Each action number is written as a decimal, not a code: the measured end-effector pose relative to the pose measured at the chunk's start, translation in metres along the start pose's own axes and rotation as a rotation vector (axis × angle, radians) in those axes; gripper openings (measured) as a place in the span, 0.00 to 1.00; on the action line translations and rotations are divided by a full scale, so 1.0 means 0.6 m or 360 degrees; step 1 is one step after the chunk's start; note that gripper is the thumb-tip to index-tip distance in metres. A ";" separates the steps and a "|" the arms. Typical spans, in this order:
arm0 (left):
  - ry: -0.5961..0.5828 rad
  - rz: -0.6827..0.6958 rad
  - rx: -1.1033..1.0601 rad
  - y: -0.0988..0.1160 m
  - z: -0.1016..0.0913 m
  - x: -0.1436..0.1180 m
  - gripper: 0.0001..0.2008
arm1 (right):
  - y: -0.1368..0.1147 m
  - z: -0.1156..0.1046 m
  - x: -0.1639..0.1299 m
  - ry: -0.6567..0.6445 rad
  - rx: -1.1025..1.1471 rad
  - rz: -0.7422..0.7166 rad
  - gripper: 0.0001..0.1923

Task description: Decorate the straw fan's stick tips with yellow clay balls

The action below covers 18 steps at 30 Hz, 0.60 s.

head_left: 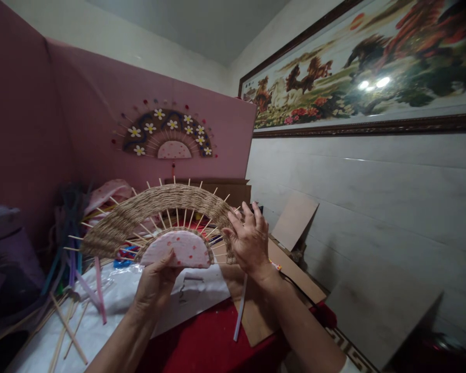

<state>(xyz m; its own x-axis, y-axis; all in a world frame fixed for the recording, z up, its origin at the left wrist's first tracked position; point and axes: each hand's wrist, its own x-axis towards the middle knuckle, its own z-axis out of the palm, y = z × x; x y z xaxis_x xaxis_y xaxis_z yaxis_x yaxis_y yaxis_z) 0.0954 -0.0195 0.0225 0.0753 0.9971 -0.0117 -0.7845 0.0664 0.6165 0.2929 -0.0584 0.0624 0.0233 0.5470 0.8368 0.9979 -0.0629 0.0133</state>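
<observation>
A semicircular woven fan (171, 198) stands upright in front of me, with a band of brown twine running over and under thin wooden sticks. Its half-round base (192, 251) is covered in pale pink cloth with red dots. My left hand (158, 277) grips this base from below, the thumb pressed on its front and the other fingers hidden behind. At the band's right end, my right hand (249, 241) is closed on the woven edge with thumb and index finger. Its other fingers point upward, and anything small between the fingertips cannot be made out.
A finished-looking fan with white flowers (173, 125) hangs on the pink panel (225, 116). Loose sticks (68, 329) lie on white plastic at left, near coloured strips (100, 290). Cardboard (256, 316) and white paper (202, 298) lie on a red cloth (194, 342). A framed horse picture (314, 77) hangs right.
</observation>
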 end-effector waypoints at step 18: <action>0.0034 -0.0014 0.0009 0.000 -0.004 -0.001 0.10 | 0.003 0.006 0.001 -0.0019 0.0006 0.0031 0.21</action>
<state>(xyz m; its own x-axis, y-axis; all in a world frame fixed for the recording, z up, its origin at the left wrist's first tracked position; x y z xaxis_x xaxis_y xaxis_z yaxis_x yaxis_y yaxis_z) 0.0941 -0.0200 0.0204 0.0689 0.9970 -0.0339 -0.7804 0.0750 0.6207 0.2948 -0.0551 0.0609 0.0433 0.5556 0.8303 0.9975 -0.0706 -0.0048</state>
